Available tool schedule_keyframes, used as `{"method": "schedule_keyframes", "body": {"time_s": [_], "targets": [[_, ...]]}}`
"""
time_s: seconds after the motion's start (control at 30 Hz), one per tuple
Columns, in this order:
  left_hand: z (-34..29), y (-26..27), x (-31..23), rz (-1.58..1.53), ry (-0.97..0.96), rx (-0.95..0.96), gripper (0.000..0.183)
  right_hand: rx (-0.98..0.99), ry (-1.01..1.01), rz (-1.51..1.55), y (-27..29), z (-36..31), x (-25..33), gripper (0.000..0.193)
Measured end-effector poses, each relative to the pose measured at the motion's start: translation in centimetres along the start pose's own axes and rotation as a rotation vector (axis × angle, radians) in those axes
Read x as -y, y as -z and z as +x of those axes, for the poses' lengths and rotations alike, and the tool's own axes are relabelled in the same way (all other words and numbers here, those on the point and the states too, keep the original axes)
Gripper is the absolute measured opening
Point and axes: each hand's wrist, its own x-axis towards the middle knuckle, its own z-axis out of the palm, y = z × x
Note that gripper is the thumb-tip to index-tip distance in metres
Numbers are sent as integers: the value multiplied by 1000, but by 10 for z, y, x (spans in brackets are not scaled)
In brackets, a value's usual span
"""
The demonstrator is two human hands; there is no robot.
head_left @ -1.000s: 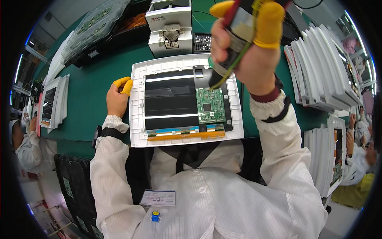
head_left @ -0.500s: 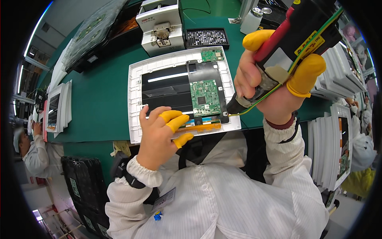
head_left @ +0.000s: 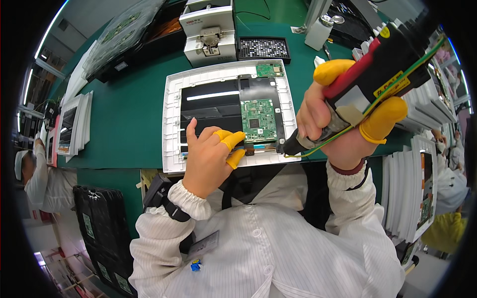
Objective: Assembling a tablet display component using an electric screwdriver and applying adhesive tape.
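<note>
A white display housing [head_left: 172, 119] lies face down on the green bench, with a black panel and a green circuit board [head_left: 260, 119] in it. A smaller green board [head_left: 270, 70] sits at its upper right corner. My left hand [head_left: 211, 154], with yellow finger cots, is closed at the housing's near edge. Thumb and forefinger are close together beside a small brown piece [head_left: 249, 151]; what they hold is hidden. My right hand [head_left: 343, 134] grips a black and red electric screwdriver [head_left: 365, 89], its nose down at the panel's lower right corner. A green-yellow wire runs along it.
Behind the housing stand a white screw feeder [head_left: 209, 37] and a black tray of small bits [head_left: 263, 48]. A white bottle [head_left: 318, 34] is at the back right. Stacked panels [head_left: 405, 188] flank the right, others [head_left: 74, 124] the left. Another person [head_left: 37, 174] sits far left.
My left hand has shifted slightly right, its fingers drawn together. The orange strip along the near edge no longer shows. The screwdriver stays at the corner, tilted a little more to the right.
</note>
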Motion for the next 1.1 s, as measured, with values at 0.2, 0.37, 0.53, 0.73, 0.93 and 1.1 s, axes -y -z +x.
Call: {"method": "schedule_keyframes", "body": {"time_s": [0.2, 0.37, 0.53, 0.73, 0.93, 1.1], "targets": [[2, -3, -4, -39, 40, -22, 31, 86, -18, -104, -7, -4, -18, 103], [0, -15, -3, -35, 10, -12, 20, 112, 0, 69, -15, -5, -37, 99], [-2, -9, -6, -41, 10, 11, 20, 176, 124, 98, -19, 3, -55, 62], [-2, -3, -6, -87, 87, 112, 25, 142, 123, 110, -21, 6, -66, 44], [-1, 0, -12, -110, 182, 152, 30, 132, 45, 102, -21, 7, -71, 38], [0, 2, -15, -104, 238, 180, 31, 99, -91, -313, -29, 8, -54, 110]]}}
